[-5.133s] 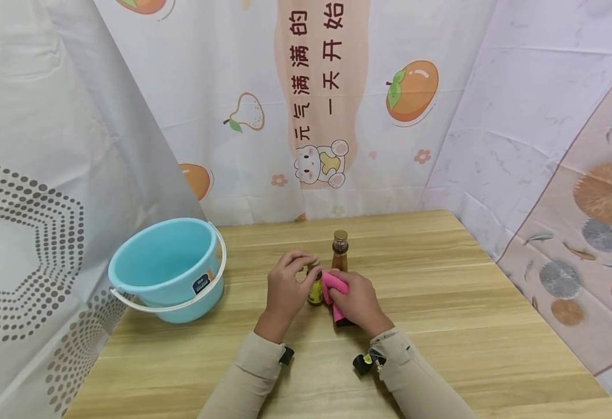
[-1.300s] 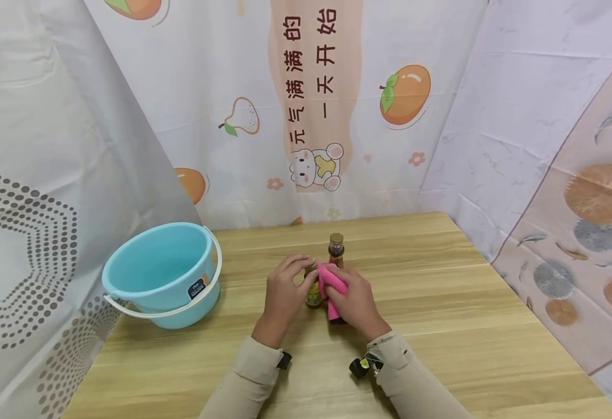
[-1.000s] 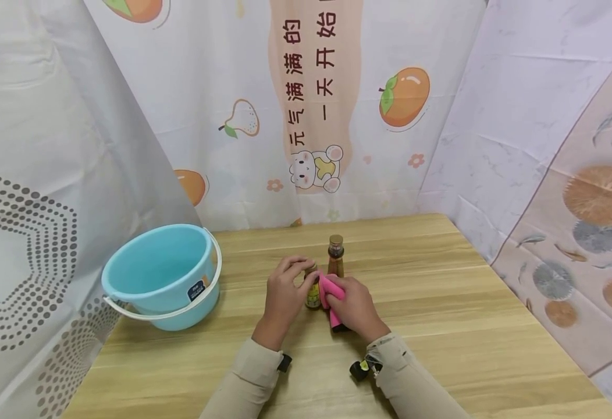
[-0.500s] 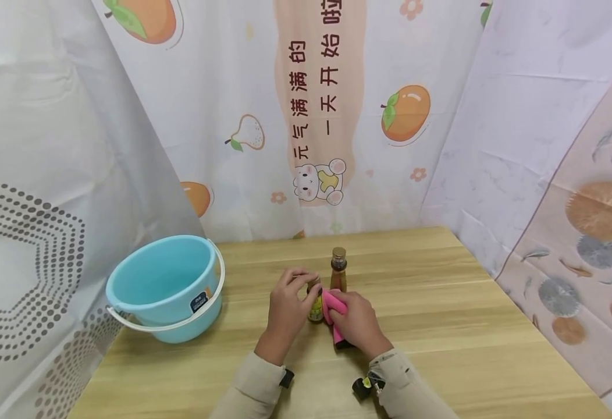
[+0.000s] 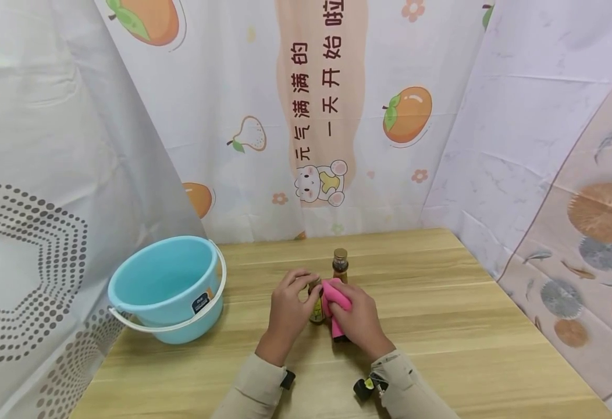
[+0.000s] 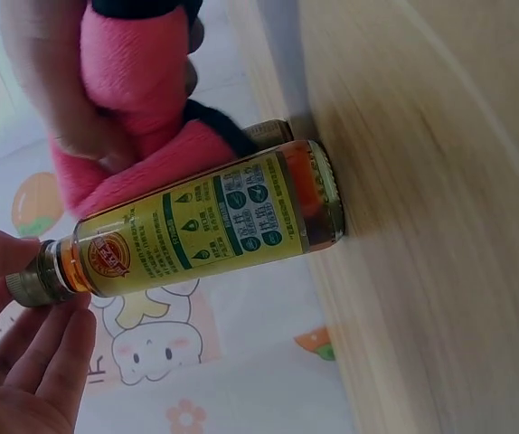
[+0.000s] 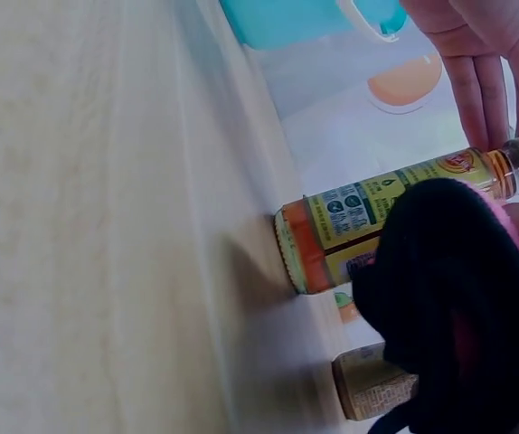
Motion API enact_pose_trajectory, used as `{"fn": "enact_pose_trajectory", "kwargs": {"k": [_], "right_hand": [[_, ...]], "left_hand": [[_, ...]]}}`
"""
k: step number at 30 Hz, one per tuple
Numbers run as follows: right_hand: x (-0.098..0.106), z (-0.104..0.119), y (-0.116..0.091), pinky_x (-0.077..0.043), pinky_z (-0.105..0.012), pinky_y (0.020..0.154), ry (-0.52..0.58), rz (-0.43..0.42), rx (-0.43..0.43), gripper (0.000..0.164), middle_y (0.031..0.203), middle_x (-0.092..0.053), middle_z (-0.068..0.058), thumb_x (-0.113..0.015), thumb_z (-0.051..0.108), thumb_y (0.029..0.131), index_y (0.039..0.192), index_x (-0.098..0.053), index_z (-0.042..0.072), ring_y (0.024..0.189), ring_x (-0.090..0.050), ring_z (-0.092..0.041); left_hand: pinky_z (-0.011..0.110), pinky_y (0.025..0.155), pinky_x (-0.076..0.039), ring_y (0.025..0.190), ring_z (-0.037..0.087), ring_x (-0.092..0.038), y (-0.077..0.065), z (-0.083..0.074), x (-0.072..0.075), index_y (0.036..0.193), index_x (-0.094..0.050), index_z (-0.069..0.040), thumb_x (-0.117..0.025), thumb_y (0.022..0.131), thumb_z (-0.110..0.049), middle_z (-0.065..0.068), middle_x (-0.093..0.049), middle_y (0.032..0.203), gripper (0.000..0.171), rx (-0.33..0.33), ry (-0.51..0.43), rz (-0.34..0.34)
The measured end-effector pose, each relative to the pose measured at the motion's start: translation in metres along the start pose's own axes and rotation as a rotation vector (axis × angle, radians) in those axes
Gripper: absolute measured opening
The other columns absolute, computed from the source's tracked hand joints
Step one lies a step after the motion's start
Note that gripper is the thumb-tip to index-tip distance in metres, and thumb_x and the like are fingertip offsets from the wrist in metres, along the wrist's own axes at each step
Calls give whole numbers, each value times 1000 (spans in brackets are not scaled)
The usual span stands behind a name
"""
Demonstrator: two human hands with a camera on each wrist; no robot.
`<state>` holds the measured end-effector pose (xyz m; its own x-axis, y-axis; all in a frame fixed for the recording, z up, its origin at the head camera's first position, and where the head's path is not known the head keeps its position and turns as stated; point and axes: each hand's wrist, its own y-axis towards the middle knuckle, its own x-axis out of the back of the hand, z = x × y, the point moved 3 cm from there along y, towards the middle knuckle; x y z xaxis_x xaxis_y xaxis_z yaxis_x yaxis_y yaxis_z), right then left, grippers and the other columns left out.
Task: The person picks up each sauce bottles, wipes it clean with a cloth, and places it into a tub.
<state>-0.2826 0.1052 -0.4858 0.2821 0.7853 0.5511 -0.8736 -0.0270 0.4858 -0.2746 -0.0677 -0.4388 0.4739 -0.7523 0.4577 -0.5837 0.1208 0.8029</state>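
A small glass bottle point(image 5: 316, 313) with a yellow-green label and amber contents stands upright on the table. My left hand point(image 5: 287, 311) pinches its metal cap between thumb and fingers; the left wrist view shows the bottle point(image 6: 196, 221) with its base at the wood. In my right hand point(image 5: 359, 319) I grip a folded pink cloth point(image 5: 337, 294), its plush face against the bottle's side. The black backing of the cloth point(image 7: 458, 298) covers part of the label in the right wrist view. Just behind the cloth is a taller brown bottle point(image 5: 340, 266) with a gold cap, its lower part hidden.
To the left, a light blue bucket point(image 5: 164, 273) with a white handle stands at the table's edge. The wooden tabletop point(image 5: 458, 326) stretches out to the right. A printed curtain point(image 5: 206, 105) hangs behind the table, with more sheeting on both sides.
The cloth shifts slightly up and down beside the small bottle while my right hand keeps hold of it. My left hand stays on the cap. The head view has tilted up a little.
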Motion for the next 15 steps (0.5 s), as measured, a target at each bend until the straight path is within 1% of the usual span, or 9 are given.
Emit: {"fn": "enact_pose_trajectory", "kwargs": {"k": [3,9,15], "right_hand": [[3,3,0,-56,-31,73,20,-33,12,44,115,-73,-6,-81,15,87,129,-75,27,89,-65,-15],[8,9,-1,-59,-31,72,57,-98,59,45,117,-73,-5,-82,13,87,129,-75,25,91,-67,-16],[7,10,1,-60,-32,73,91,-126,80,45,122,-72,-8,-82,13,87,130,-74,26,93,-68,-18]], "left_hand": [[29,73,-62,95,14,-71,0,-1,0,108,-81,-8,-83,88,-11,4,-72,110,20,0,-13,5],[30,75,-62,98,16,-73,-2,-2,-2,110,-80,-8,-81,90,-10,7,-73,112,20,9,-28,25],[30,77,-63,101,16,-73,-1,-1,-2,112,-80,-9,-79,92,-10,6,-73,115,20,23,-33,33]]}}
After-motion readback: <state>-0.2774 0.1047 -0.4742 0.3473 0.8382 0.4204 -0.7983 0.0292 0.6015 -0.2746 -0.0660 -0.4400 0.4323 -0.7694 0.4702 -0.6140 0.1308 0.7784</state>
